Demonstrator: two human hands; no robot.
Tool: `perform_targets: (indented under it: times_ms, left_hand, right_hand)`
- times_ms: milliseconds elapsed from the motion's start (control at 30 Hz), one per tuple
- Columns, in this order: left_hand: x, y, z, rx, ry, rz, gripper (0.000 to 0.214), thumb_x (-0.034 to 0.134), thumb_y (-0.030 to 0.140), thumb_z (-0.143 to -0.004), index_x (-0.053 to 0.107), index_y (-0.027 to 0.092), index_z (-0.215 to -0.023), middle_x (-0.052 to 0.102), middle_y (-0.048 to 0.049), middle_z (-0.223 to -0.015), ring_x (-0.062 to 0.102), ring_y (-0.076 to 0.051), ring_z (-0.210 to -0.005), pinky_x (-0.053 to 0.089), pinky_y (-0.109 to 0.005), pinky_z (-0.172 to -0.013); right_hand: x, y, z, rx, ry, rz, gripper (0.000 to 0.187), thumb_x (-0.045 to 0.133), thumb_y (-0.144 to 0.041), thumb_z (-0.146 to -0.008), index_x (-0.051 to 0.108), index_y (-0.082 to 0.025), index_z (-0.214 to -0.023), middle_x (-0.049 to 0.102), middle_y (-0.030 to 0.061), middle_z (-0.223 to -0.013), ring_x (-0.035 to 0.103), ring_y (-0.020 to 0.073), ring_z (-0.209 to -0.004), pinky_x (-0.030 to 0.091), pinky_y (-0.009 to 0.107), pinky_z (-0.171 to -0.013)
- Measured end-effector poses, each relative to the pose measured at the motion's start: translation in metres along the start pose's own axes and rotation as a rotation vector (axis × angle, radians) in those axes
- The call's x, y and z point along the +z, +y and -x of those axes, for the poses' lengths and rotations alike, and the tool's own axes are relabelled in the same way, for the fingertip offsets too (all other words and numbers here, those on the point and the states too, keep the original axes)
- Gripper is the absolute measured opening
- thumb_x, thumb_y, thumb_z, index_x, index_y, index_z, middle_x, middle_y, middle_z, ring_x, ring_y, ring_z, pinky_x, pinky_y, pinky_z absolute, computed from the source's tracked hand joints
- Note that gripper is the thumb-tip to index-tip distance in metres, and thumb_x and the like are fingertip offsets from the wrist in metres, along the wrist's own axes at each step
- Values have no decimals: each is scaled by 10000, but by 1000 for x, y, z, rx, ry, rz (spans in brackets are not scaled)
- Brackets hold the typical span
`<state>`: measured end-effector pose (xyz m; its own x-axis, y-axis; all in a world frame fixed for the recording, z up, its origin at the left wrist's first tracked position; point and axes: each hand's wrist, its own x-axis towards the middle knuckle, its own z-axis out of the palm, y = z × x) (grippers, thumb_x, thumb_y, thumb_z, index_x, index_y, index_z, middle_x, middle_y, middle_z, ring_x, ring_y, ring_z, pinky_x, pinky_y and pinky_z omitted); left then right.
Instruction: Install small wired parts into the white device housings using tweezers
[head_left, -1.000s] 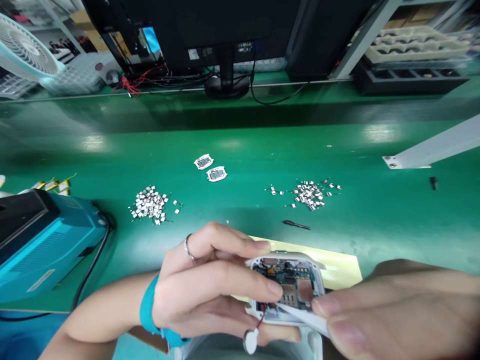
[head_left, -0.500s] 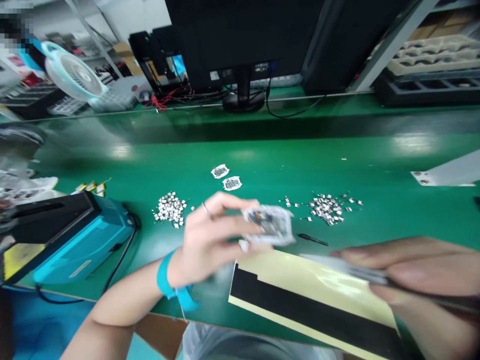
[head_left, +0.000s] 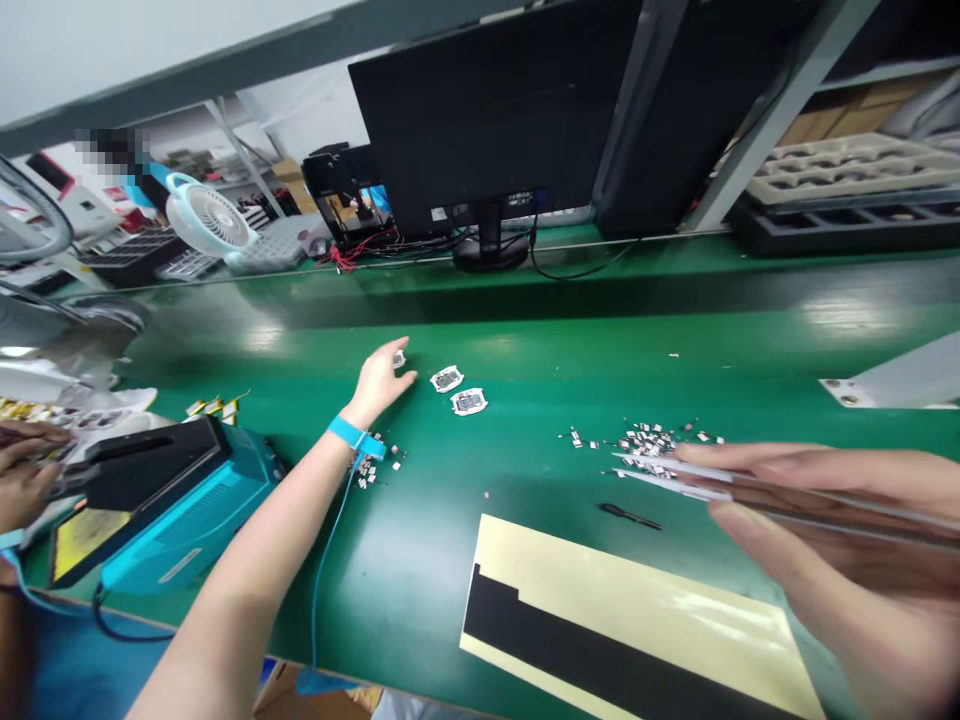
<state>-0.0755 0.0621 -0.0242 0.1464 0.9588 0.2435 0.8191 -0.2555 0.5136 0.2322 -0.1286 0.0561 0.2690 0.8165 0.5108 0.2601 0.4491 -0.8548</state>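
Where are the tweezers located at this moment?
In the head view, the tweezers are on the right, held in the right hand, pointing left, seen against the near edge of the right pile of small parts.

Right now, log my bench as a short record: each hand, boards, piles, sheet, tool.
Left hand: at a partly hidden white-cased board; grip unclear
Right hand: holding tweezers, tips apart near right pile
Other boards: two white-cased boards, side by side
Small-part piles: left pile, partly behind left wrist; right pile
Sheet: yellow sheet, black strip
Tool: slim black tool, lying between right pile and sheet
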Motion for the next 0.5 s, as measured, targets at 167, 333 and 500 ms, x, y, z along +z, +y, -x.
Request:
perform_targets:
  times_ms: [167,333,500]
  left_hand:
    - [22,29,6,78,-223,1,636,656,282,-666,403,114,-1224,596,-100,-1115,545,-240,-1049,423,-345,-909]
    - [26,27,6,93,-307,-18,731,683,267,-631,350,98,-1259,574,-115,-1149,555,-235,-1037,442,-322,-887]
    - [30,28,14,89,-234,-61,665,651,299,-672,370,88,-1236,585,-129,-1108,555,-255,-1024,442,-350,-879]
  right_hand:
    - [2,-4,-2,-16,-108,4,232,668,-70,-628,584,-207,-795,680,-4,-845,649,156,-827,559,182,-771]
    - [5,-7,-2,-22,-148,43,210,656,-79,-649,586,-198,-807,678,-12,-836,646,122,-840,542,115,-763]
    - [10,-7,-2,-25,-165,23,201,646,-84,-661,587,-203,-812,675,-16,-834,646,118,-832,553,112,-720]
